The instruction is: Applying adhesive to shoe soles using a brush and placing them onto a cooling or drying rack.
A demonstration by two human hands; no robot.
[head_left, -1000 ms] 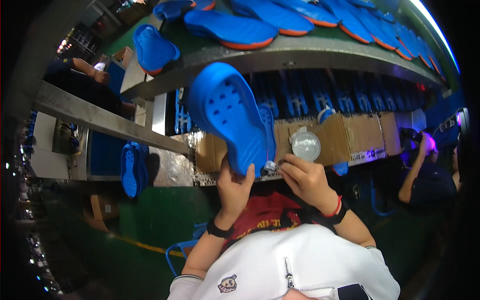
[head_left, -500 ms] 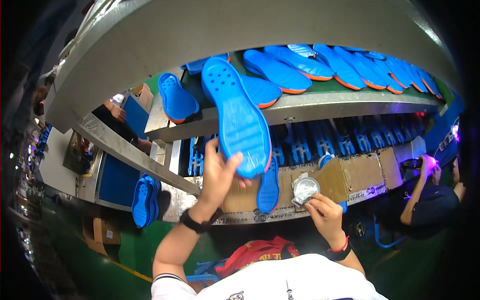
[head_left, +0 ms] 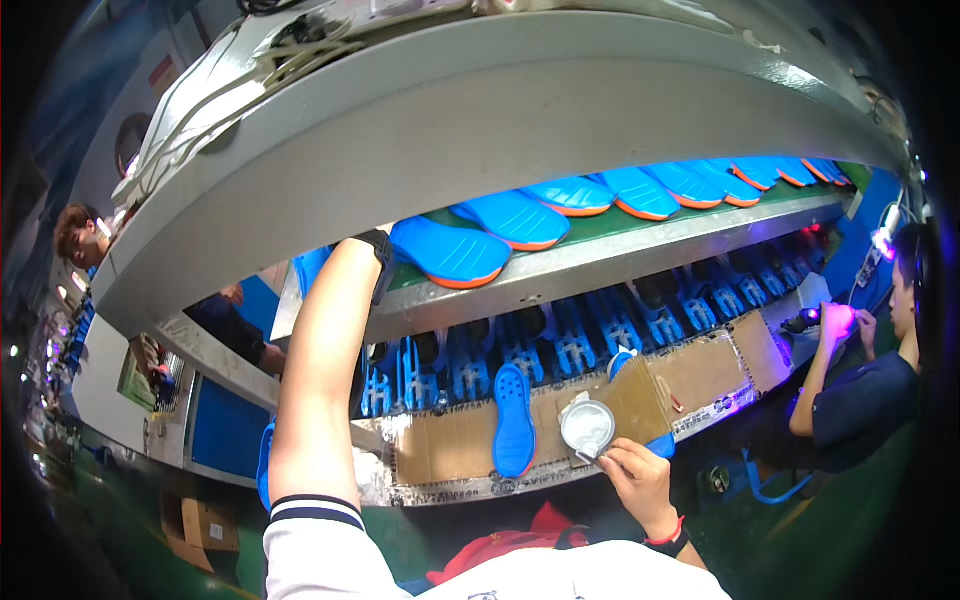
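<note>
My left forearm reaches up under a grey metal beam [head_left: 520, 95]. The beam hides the left hand's fingers; only the wrist with its black band shows, by the blue shoe soles with orange edges. The nearest sole [head_left: 450, 252] lies just right of that wrist on a green belt [head_left: 590, 235]. My right hand [head_left: 640, 485] has its fingers closed at the edge of a small round dish [head_left: 587, 428] with whitish stuff inside. The dish rests by the cardboard. Left of it, a narrow blue sole [head_left: 514, 420] lies on the cardboard sheet [head_left: 430, 450].
Several more soles line the belt to the right. Below it, a lower row of blue parts [head_left: 610, 330] runs behind the cardboard ledge. Another person [head_left: 850, 400] works at the far right under purple light. A cardboard box [head_left: 205, 530] stands on the floor at left.
My left hand, earlier gripping a large blue sole in front of the belt, has gone up behind the beam. The view has shifted upward. My right hand stays at the dish.
</note>
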